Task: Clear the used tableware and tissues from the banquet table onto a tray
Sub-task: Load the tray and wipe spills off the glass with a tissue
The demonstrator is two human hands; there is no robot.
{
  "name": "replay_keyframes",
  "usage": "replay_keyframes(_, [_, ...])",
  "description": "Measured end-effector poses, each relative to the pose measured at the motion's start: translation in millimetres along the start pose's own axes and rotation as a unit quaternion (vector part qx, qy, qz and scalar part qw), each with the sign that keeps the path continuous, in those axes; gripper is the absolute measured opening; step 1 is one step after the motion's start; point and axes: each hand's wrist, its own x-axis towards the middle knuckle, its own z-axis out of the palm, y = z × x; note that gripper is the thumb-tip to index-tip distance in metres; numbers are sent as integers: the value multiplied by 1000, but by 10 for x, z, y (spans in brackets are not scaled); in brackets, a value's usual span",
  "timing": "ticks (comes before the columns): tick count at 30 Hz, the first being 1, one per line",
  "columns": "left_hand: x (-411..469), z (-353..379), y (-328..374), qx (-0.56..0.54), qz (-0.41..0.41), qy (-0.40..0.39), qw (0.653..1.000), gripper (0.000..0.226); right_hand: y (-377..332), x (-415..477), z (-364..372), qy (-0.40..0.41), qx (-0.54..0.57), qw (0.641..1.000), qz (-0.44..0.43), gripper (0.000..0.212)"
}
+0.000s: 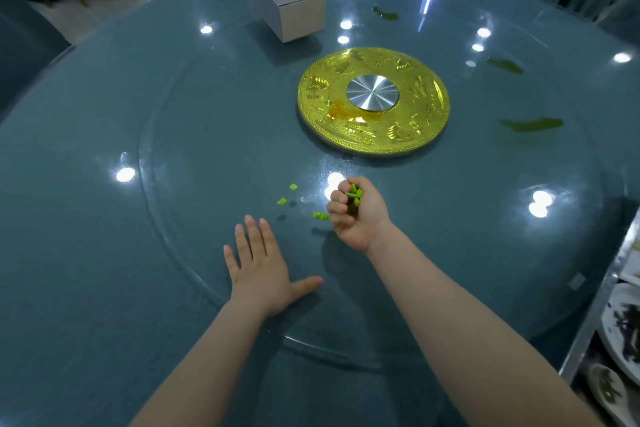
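Head view is showing you gathering scraps off the counter (104, 218), so your right hand (358, 213) is curling into a loose fist, fingers closed on a clump of green bits (355, 196) to keep them from spilling. Your left hand (263, 267) is lying flat and open on the glass, fingers spread, likely bracing you as you are leaning in. More loose bits (320, 216) are waiting just left of the fist, with two others a little farther off. Green smears (531, 124) are sitting well apart on the far right. A tissue box (287, 0) is standing beyond the gold disc (374, 100). Dirty plates (623, 326) are already stacked at the right edge, probably on the tray, so the fistful is probably heading there.
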Motion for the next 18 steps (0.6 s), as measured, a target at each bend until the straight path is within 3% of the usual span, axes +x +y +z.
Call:
replay_keyframes(5, [58,-23,-78,7,5,2,1000,144,-36,7,9,2,-5,1000,-5,35])
replay_keyframes(9, [109,-46,-136,16,8,3,1000,145,-78,12,-1,-9,-141,987,-73,24])
replay_keyframes(11, [131,-56,-165,18,9,6,1000,145,-83,40,6,16,-266,957,-119,27])
replay_keyframes(12, [139,-61,-178,17,10,6,1000,145,-80,65,20,44,-362,919,-150,34])
replay_keyframes(13, [144,-64,-190,17,11,5,1000,145,-76,94,36,77,-473,858,-187,43])
replay_keyframes(16, [156,-66,-209,16,13,4,1000,145,-36,181,95,124,-749,593,-267,60])
replay_keyframes(18, [160,-64,-207,16,14,6,1000,144,16,227,137,106,-845,454,-262,64])
